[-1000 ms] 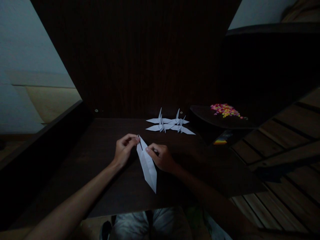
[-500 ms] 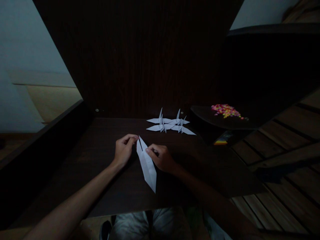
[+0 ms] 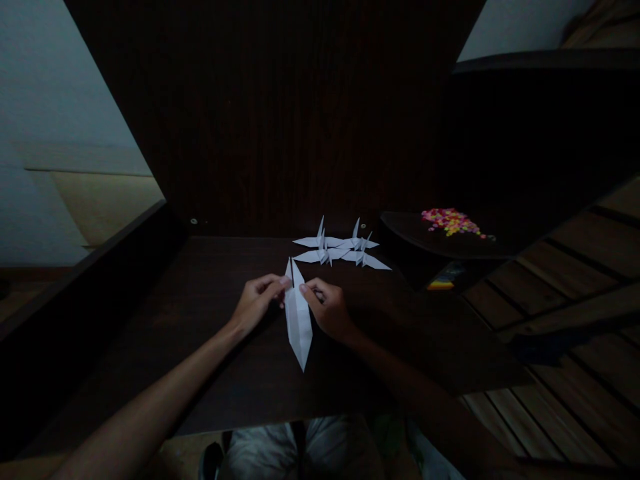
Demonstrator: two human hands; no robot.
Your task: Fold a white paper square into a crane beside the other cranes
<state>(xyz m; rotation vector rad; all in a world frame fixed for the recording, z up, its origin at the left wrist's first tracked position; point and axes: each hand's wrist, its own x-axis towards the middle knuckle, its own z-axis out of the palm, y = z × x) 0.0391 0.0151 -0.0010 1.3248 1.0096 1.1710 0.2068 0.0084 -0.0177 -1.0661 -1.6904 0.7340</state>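
Lengthwise, the folded white paper [image 3: 301, 328] tapers sharply.

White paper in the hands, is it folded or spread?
Folded: the white paper is a narrow shape, its far end split into two points.

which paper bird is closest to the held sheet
The front-left bird: its wingtip lies nearest the held sheet; the back pair and front-right bird sit farther off.
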